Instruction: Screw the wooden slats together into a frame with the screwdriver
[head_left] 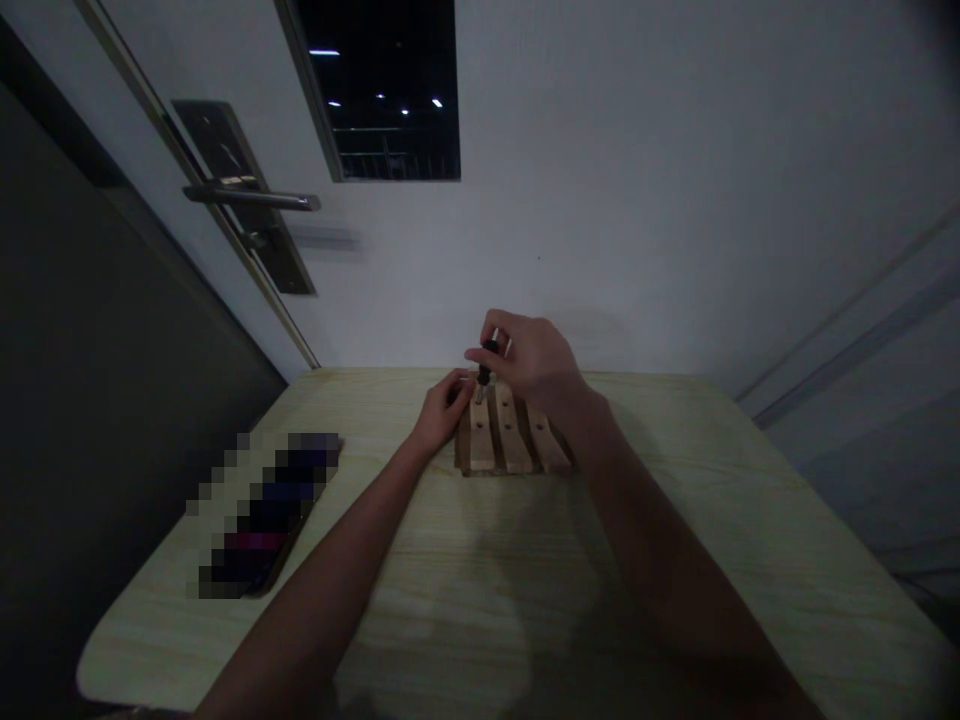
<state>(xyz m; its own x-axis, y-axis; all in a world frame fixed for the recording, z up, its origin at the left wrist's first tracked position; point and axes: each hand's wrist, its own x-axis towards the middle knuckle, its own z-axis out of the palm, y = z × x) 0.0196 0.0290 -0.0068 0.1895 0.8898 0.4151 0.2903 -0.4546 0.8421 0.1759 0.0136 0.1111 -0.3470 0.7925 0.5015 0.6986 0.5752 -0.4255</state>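
Observation:
My right hand (536, 355) is closed around the black handle of a short screwdriver (487, 362), which stands nearly upright. Its metal end meets the far part of the leftmost pale wooden strip (481, 450). Two similar strips, the middle one (517, 452) and the right one (551, 452), lie beside it, with small dark holes in them. Under the strips is a brown board (463, 440). Curled at the far left corner, my left hand (442, 408) grips the board's edge; its fingertips are partly hidden. My right wrist covers the far right of the board.
The pale wood-grain table (420, 600) meets a white door (637, 200) at its far edge. A phone-like dark object (274, 520), pixelated, lies at the left. A metal door handle (255, 198) and a dark window (382, 90) are above.

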